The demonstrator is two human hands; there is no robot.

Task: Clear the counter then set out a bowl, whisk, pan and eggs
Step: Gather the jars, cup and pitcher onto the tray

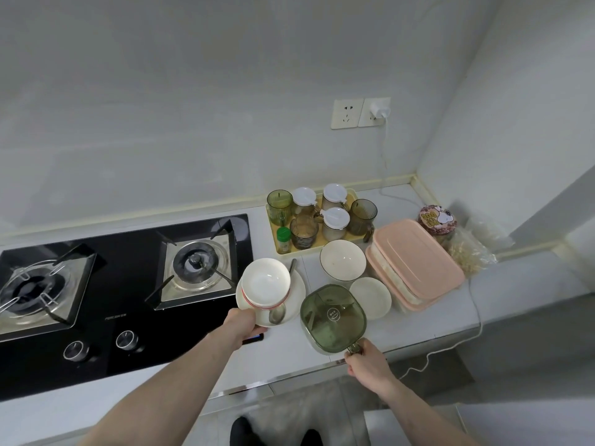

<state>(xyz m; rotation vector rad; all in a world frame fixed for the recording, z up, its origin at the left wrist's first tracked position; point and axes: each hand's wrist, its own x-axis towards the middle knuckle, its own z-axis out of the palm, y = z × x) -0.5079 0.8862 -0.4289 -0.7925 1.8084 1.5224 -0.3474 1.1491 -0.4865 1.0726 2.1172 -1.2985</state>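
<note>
One view only — a wide-angle camera worn on the head, looking forward and steeply down from standing height. It faces the wall (225, 91) across the bench (418, 323), close enough that both forearms reach in from the bottom edge. The hob (112, 284) sits left, the corner right — straight edges bow, probably from the lens. The floor (289, 413) shows below.

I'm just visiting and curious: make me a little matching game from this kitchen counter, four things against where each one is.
Things:
1. stacked bowls and plate
2. green lidded container
3. pink-lidded box
4. green-capped bottle

Places:
A. on the yellow tray
B. gripped by its handle in the right hand
C. held by the left hand
D. on the counter, towards the corner

Pairs: 1-C, 2-B, 3-D, 4-A
</note>
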